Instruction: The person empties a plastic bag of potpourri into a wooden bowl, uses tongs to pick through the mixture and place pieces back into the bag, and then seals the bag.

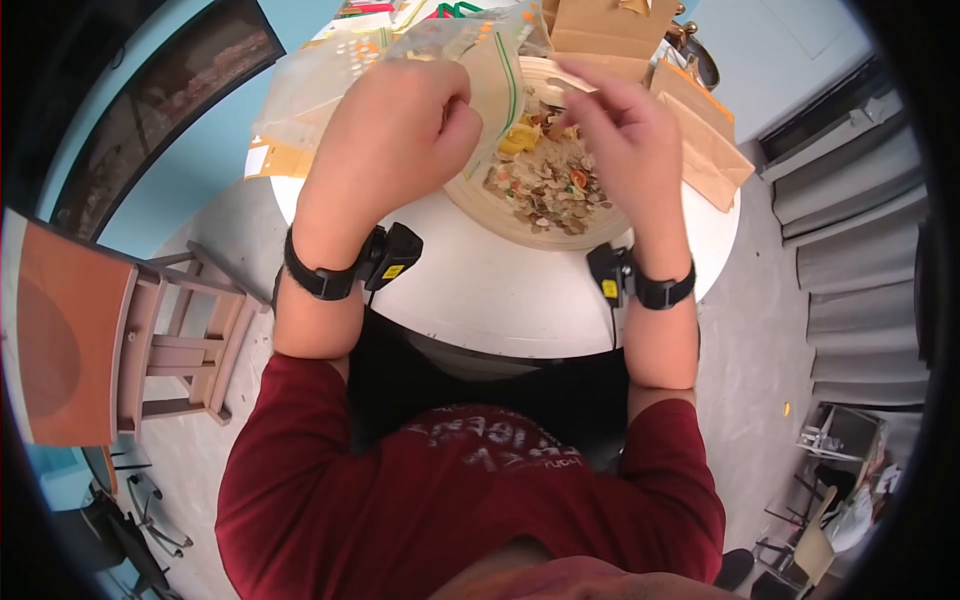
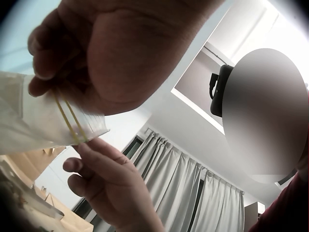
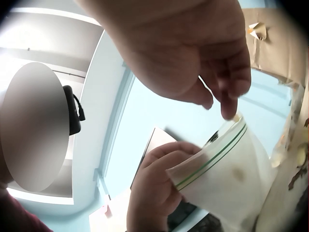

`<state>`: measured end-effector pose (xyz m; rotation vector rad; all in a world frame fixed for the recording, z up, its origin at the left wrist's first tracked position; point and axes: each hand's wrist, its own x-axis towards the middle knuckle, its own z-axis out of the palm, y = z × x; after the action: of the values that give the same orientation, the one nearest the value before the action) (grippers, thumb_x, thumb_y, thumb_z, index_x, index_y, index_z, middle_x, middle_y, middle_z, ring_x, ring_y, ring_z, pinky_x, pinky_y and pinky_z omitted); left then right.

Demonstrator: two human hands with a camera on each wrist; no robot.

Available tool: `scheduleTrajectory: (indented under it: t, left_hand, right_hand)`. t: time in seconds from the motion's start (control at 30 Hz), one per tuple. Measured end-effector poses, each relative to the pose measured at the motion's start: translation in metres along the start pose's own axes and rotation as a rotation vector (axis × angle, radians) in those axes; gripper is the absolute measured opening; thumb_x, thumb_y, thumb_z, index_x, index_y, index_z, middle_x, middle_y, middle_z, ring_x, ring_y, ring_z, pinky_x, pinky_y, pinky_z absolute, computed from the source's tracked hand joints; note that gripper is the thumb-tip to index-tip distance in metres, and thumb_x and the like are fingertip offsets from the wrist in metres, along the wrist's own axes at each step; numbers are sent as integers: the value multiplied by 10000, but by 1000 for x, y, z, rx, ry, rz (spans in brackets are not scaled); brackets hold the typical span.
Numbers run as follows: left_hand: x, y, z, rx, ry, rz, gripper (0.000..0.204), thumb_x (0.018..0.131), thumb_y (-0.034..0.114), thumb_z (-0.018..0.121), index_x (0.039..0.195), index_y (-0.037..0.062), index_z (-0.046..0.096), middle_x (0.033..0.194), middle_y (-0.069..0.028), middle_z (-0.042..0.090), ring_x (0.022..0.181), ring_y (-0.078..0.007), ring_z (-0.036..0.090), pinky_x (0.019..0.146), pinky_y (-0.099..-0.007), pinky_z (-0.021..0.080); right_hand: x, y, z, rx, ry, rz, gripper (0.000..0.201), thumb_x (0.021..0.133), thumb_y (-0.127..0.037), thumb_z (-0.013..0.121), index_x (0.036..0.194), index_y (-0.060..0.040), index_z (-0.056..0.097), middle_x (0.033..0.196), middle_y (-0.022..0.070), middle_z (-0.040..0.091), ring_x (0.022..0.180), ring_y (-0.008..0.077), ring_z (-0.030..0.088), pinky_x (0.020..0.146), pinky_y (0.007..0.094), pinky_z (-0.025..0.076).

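My left hand point(image 1: 400, 130) grips the upper edge of a clear zip-top bag point(image 1: 495, 90), with its fingers curled in. The bag's green zip line and open mouth face the right hand in the right wrist view, where a small brownish spot shows through the plastic. My right hand point(image 1: 635, 140) is at the bag's corner with a fingertip right at the rim, its thumb apart from that finger. A small pale bit point(image 3: 237, 117) shows under the fingertip. Below both hands is a round, pale shallow bowl point(image 1: 480, 215) holding loose dried potpourri point(image 1: 555, 195), with a larger yellow piece point(image 1: 520, 138) among it.
Another clear plastic bag with orange dots point(image 1: 330, 75) lies at the left on the white round table point(image 1: 450, 300). Brown paper bags point(image 1: 610, 35) stand behind the bowl, another paper bag point(image 1: 705, 140) at the right. A wooden chair point(image 1: 190, 330) is left of the table.
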<state>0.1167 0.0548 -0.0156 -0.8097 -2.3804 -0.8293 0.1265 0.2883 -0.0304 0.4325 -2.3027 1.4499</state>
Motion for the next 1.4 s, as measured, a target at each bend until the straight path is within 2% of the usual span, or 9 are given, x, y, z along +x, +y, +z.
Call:
scheduleTrajectory:
  t: [0.1,0.23,0.33,0.37,0.5,0.63,0.73,1.17,1.4]
  left_hand:
    - [-2,-3,-8,4,52,-32,87,877,59,626,844,-17,651,639,-92,617,547,-168,571,548,-306,451]
    - [0,-13,-14,-16,78,-51,91,875,63,625,834,-16,646,637,-93,610,553,-163,566,547,-309,447]
    - [2,-21,-16,-54,115,-48,97,871,66,621,822,-16,641,635,-109,594,557,-192,562,550,-323,447]
    - [2,-24,-16,-69,138,-36,99,868,68,621,817,-15,638,634,-117,588,558,-207,558,552,-331,447]
    - [2,-34,-13,-95,198,23,116,854,88,613,795,-11,629,645,-154,581,569,-291,556,578,-377,463]
    - [2,-41,-11,-100,205,50,127,837,106,605,778,-4,629,665,-176,596,621,-348,586,613,-422,482]
    - [2,-46,-9,-112,186,56,126,824,103,601,767,-7,626,669,-189,592,652,-373,595,623,-448,484]
    - [2,-55,-6,-137,167,18,144,805,92,596,728,-29,609,689,-224,606,684,-408,617,643,-485,497]
    - [-3,-57,2,-116,127,-13,136,806,96,600,741,-22,620,672,-218,609,666,-409,622,632,-486,500]
  right_hand:
    - [16,29,-25,-296,19,37,279,925,-141,723,1169,-12,763,889,150,767,798,196,727,728,325,567]
    - [16,52,-34,-368,-193,151,279,899,-147,733,1146,-23,771,937,182,771,829,256,726,797,361,567]
    - [18,54,-28,-497,-311,184,269,910,-107,736,1149,16,754,985,118,777,890,189,697,828,336,551]
    - [22,59,-27,-506,-339,156,308,858,-98,713,1155,-39,770,981,183,762,880,296,721,823,383,563]
    - [46,70,-12,-718,-478,92,321,824,-112,729,1134,-40,773,1022,213,756,965,384,718,873,426,563]
    - [59,76,6,-856,-566,56,344,775,-135,766,1110,-61,787,1025,209,758,993,374,720,898,437,565]
    - [59,89,13,-867,-532,-37,319,768,-145,777,1072,-48,783,882,171,740,827,332,710,788,409,561]
    - [57,72,-7,-807,-511,123,147,735,-86,757,868,-25,758,819,160,737,766,293,717,722,388,564]
    - [68,55,-28,-518,-366,256,123,812,-99,780,856,5,733,770,60,724,716,148,679,664,298,541]
